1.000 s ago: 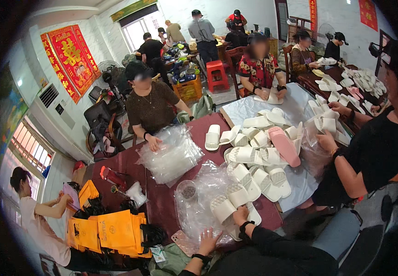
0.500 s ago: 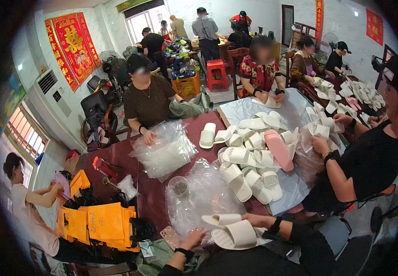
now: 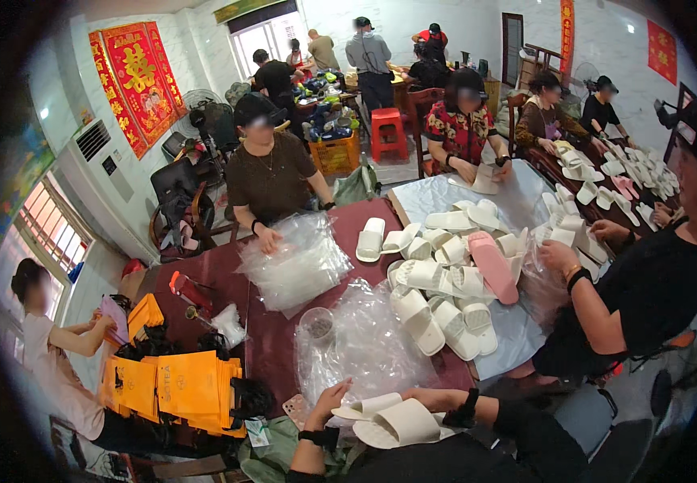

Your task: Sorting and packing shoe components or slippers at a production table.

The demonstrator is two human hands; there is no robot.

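Note:
Near the lower edge, my right hand [image 3: 435, 399] grips a pair of white slide slippers [image 3: 405, 423], soles down and side by side. My left hand [image 3: 332, 401] is raised just left of the slippers, by the near edge of the loose clear plastic bags [image 3: 364, 342]. Its fingers are drawn together; anything thin between them is too hard to make out. Farther right on the table lies a heap of white slippers [image 3: 449, 278] with a pink slipper [image 3: 492, 268] on top.
A clear cup [image 3: 316, 324] stands on the bags' left side. Orange bags [image 3: 195, 386] with black handles fill the table's left end. A co-worker across the table touches a stack of clear bags [image 3: 296, 262]. At right, another co-worker handles slippers and plastic.
My left hand has lifted off the plastic and come nearer the slippers. My right hand has brought the pair slightly left and toward me. The whole view has shifted a little.

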